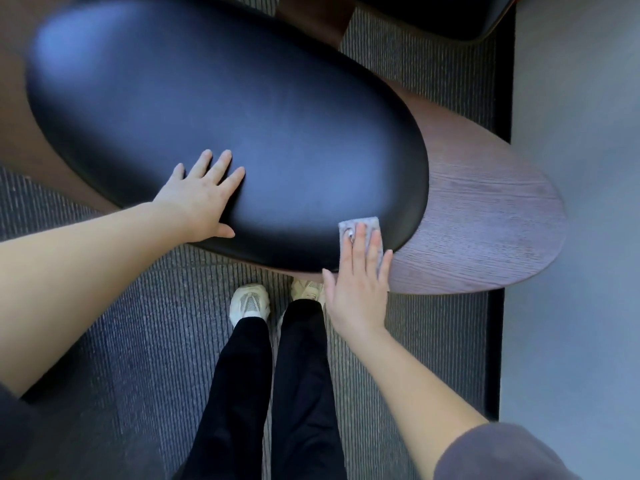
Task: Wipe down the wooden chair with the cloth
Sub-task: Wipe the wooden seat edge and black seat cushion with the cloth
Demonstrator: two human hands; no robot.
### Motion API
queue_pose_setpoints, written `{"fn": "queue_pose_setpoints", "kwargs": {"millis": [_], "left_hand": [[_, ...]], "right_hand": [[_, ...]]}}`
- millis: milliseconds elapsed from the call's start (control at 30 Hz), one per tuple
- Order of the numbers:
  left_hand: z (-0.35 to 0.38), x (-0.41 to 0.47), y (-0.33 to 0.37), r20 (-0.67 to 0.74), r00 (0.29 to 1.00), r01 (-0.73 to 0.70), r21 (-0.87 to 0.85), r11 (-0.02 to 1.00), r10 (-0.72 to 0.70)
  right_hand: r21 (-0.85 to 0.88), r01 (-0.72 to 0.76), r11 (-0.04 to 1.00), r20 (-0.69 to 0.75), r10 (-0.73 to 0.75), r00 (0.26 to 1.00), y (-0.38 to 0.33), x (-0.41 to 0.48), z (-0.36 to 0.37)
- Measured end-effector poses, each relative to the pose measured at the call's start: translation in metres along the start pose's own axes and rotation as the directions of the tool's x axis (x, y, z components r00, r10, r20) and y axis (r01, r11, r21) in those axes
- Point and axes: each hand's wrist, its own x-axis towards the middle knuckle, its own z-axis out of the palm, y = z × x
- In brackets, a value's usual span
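Observation:
The wooden chair (485,216) fills the upper half of the head view: a dark brown wood shell with a large black oval leather cushion (225,133) on top. A small grey cloth (369,225) lies at the near right edge of the cushion, where leather meets wood. My right hand (360,282) presses flat on the cloth with straight fingers, covering most of it. My left hand (204,199) rests flat on the cushion's near left part, fingers spread.
I stand on a grey ribbed carpet (138,341), my feet (249,303) close under the chair's near edge. A smooth grey floor (571,306) runs along the right past a dark border strip. Part of another black-cushioned seat (433,19) shows at top right.

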Motion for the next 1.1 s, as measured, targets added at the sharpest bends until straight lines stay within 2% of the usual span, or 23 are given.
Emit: {"fn": "queue_pose_setpoints", "kwargs": {"millis": [33, 167, 333, 600, 700, 933, 1100], "left_hand": [[0.002, 0.001, 0.0, -0.008, 1.0, 0.001, 0.003, 1.0, -0.001], [0.01, 0.004, -0.002, -0.05, 0.999, -0.004, 0.037, 0.999, 0.006], [0.012, 0.005, -0.004, -0.076, 0.997, -0.017, 0.029, 0.999, 0.019], [0.005, 0.003, 0.002, -0.033, 0.999, -0.005, -0.01, 1.0, 0.005], [0.002, -0.001, 0.006, 0.011, 1.0, 0.0, -0.034, 0.999, 0.001], [-0.01, -0.002, 0.024, 0.071, 0.997, 0.013, -0.072, 0.997, -0.008], [-0.024, 0.004, 0.048, 0.105, 0.994, -0.029, -0.112, 0.993, 0.041]], "right_hand": [[0.01, 0.029, 1.0, 0.004, -0.029, 1.0, -0.012, -0.001, 0.003], [-0.032, 0.321, 0.947, 0.01, -0.321, 0.947, -0.056, -0.004, 0.022], [-0.09, 0.416, 0.905, -0.026, -0.42, 0.907, -0.048, 0.001, 0.023], [-0.083, 0.225, 0.971, -0.039, -0.228, 0.973, 0.009, -0.003, 0.015], [-0.05, 0.114, 0.992, -0.013, -0.114, 0.993, 0.026, 0.003, 0.004], [-0.041, -0.067, 0.997, 0.061, 0.069, 0.996, 0.069, 0.023, -0.023], [-0.104, -0.044, 0.994, 0.128, 0.057, 0.99, 0.096, 0.047, -0.034]]}}
